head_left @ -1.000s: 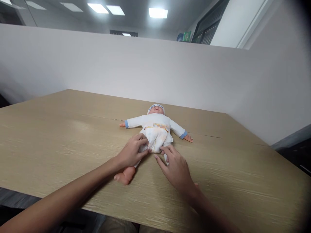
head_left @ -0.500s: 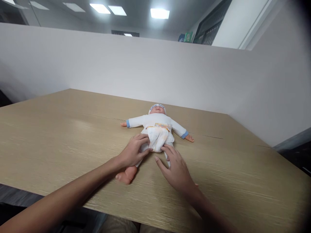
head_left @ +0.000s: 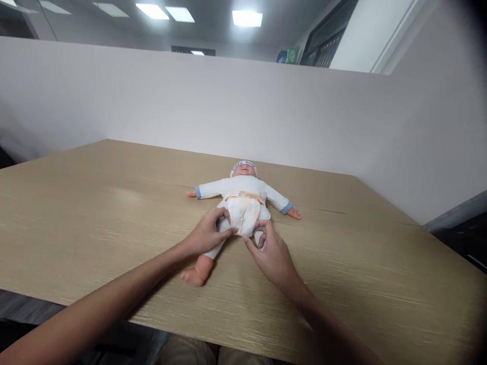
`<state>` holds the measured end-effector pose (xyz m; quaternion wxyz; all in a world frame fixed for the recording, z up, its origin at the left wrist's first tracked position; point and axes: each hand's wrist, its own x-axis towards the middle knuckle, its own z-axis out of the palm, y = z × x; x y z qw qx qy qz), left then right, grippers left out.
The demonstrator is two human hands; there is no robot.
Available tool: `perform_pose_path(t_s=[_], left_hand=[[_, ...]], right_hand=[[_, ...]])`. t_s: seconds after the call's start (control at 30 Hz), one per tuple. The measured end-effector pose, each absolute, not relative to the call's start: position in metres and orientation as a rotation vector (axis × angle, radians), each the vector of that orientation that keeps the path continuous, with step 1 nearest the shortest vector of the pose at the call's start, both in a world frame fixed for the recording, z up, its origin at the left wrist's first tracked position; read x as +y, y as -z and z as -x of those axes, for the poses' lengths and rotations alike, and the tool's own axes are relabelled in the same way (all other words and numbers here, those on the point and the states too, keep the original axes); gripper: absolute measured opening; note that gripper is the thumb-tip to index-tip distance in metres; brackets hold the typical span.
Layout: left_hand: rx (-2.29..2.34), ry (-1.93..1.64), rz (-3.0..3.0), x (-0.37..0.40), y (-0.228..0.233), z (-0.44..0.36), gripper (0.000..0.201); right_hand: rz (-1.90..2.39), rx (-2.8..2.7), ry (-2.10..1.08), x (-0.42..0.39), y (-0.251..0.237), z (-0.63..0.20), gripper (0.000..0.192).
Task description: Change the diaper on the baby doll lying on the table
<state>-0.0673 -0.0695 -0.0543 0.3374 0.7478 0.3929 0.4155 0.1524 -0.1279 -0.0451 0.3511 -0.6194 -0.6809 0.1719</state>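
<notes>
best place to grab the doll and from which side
Probably hold the doll just below its arms, one hand from each side: it lies on its back with both arms spread wide, leaving its flanks open.

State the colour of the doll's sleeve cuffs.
Blue cuffs on white sleeves; best seen in the head view.

Diaper (head_left: 244,210) matt, papery; doll foot (head_left: 201,269) smooth plastic; tabletop (head_left: 125,228) wood-grained, satiny.
</notes>
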Motion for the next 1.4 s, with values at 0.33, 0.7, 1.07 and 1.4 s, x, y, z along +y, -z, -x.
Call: perform_pose_path(t_s=[0.33,0.7,1.07,1.4], left_hand=[[1.012,-1.205,-1.539,-0.067,0.073,0.066,0.054],[1.072,-0.932,-1.829,-0.073,0.046,0.069,0.039],[0.881,-0.934,-1.496,-0.065,0.054,0.071,0.046],[0.943,-1.011,-1.543,-0.070,0.049,0.066,0.041]], right_hand=[[1.611,-1.620,-0.466,-0.125,0.033,-0.169,0.036],[1.577,-1.802,-0.314,-0.123,0.037,-0.159,0.026],[1.643,-1.705,-0.402,-0.126,0.030,-0.167,0.035],[1.612,-1.834,-0.324,-0.127,0.031,-0.164,0.025]])
